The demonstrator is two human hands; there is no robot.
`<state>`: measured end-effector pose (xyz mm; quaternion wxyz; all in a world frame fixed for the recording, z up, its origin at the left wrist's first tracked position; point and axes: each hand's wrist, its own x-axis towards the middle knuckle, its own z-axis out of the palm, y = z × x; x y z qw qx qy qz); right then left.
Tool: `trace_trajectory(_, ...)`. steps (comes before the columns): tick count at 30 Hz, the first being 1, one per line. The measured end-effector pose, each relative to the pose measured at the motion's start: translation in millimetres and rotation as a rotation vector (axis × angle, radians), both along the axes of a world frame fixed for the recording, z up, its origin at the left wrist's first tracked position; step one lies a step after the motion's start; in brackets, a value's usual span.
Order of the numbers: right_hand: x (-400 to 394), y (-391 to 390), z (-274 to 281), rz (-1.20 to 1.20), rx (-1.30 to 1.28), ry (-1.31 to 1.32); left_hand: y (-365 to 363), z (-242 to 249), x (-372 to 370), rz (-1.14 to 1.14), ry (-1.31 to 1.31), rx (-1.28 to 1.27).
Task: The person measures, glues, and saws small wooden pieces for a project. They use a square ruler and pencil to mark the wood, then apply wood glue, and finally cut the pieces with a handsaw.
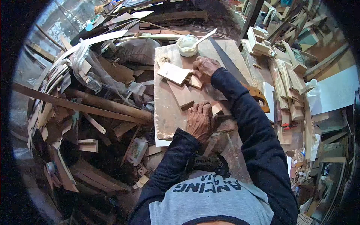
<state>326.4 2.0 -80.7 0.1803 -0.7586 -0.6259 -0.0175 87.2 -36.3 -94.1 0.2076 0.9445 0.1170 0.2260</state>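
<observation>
On a worn wooden board (165,112), my left hand (200,119) lies over the near end of some wood pieces, back up, its fingers close together and bent. My right hand (205,68) is bent at the right edge of a small pale panel (173,72), beside a short wood block (195,81). Its fingertips are partly hidden. A longer wood piece (182,94) runs from beneath the pale panel toward my left hand. Another block end (216,109) shows right of my left hand.
A white tub (187,45) with a pale stick (206,37) stands at the board's far edge. A handsaw with an orange handle (260,98) lies on the right. Wood scraps (90,145) and a long plank (75,104) fill the left; more wood strips (287,84) lie right.
</observation>
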Motion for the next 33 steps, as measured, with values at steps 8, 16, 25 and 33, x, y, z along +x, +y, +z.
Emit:
trace_trajectory(8, -25, -48, 44, -0.173, -0.187, 0.031, -1, 6, 0, -0.012, -0.029, -0.039)
trace_trajectory(16, -40, -45, 26, -0.009, -0.098, 0.002, 0, 2, 0, -0.023, -0.019, -0.025)
trace_trajectory(25, -23, -100, 63, -0.101, 0.295, 0.071, 0, 4, 1, -0.034, -0.022, -0.001)
trace_trajectory(33, 82, -215, 64, -0.994, -0.166, 0.058, -2, 8, 1, -0.046, -0.084, -0.005)
